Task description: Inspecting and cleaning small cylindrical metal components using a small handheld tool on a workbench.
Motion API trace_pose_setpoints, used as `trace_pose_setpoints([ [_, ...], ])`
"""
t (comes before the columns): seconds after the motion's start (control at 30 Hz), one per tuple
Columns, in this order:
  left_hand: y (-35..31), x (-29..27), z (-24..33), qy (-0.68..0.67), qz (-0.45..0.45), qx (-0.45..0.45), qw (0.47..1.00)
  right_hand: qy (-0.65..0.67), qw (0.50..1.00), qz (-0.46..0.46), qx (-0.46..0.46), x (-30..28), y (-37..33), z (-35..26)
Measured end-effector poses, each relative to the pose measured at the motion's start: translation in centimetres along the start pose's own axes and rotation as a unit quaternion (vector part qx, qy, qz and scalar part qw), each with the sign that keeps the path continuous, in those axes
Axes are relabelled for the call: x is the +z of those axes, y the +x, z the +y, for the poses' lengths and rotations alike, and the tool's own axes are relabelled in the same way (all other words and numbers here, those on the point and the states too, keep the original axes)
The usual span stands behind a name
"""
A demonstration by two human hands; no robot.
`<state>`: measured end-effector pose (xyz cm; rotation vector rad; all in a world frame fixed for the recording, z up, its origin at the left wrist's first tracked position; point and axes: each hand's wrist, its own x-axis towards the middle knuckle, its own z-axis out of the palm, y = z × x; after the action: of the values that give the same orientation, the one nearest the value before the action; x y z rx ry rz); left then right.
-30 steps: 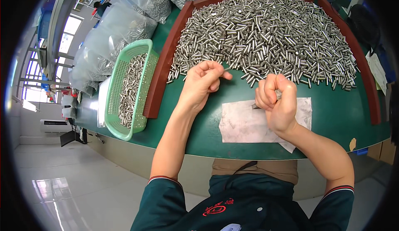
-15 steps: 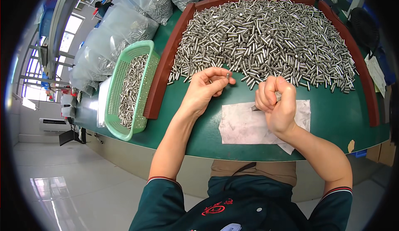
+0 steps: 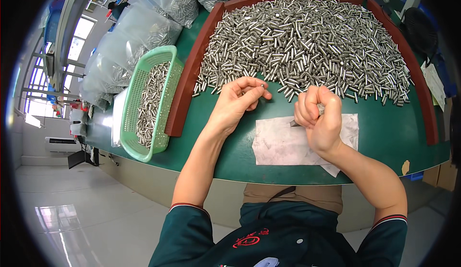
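Head view: the left grip [image 3: 235, 102] pinches a pin [image 3: 262, 86] between thumb and finger, the right grip [image 3: 321, 118] curling around a mostly hidden dark piece [image 3: 294, 123].

Smooth metal pins [image 3: 307, 46] gleam silver, some bright and others a duller grey, across a green surface [image 3: 379, 132] with a soft, even sheen. Reddish-brown rails [image 3: 189, 74] show a flat, near-matt finish, their material hard to tell. At left, a basket [image 3: 129, 103] of pale green plastic has smooth, perforated walls, while bags [image 3: 120, 38] of thin, translucent plastic catch the light in shiny creases. A whitish sheet [image 3: 278, 144], cloth or paper, looks matt, wrinkled and smudged. The shirt [image 3: 192, 238] and trousers [image 3: 307, 195] are matt cloth; the glossy floor [image 3: 105, 209] mirrors bright light.
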<state>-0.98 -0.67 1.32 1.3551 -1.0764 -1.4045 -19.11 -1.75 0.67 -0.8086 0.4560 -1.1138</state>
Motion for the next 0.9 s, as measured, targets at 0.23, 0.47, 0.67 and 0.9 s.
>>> trace_pose_setpoints([
  [0.23, -2.6, 2.7, 0.5, 0.346, -0.052, 0.117, 0.929, 0.018, 1.000, 0.010, 0.000, -0.3, 0.3, 0.1],
  [0.47, -2.8, 3.2, 0.3, 0.416, -0.070, 0.120, 0.899, 0.036, 0.999, 0.024, 0.015, -0.1, 0.5, -0.2],
  [0.67, -2.7, 3.2, -0.1, 0.426, -0.057, 0.142, 0.892, 0.042, 0.999, 0.029, 0.003, -0.2, 0.7, 0.2],
  [0.9, -2.8, 3.1, -0.5, 0.407, -0.047, 0.141, 0.901, 0.101, 0.994, 0.032, -0.004, -0.2, 0.6, 0.5],
])
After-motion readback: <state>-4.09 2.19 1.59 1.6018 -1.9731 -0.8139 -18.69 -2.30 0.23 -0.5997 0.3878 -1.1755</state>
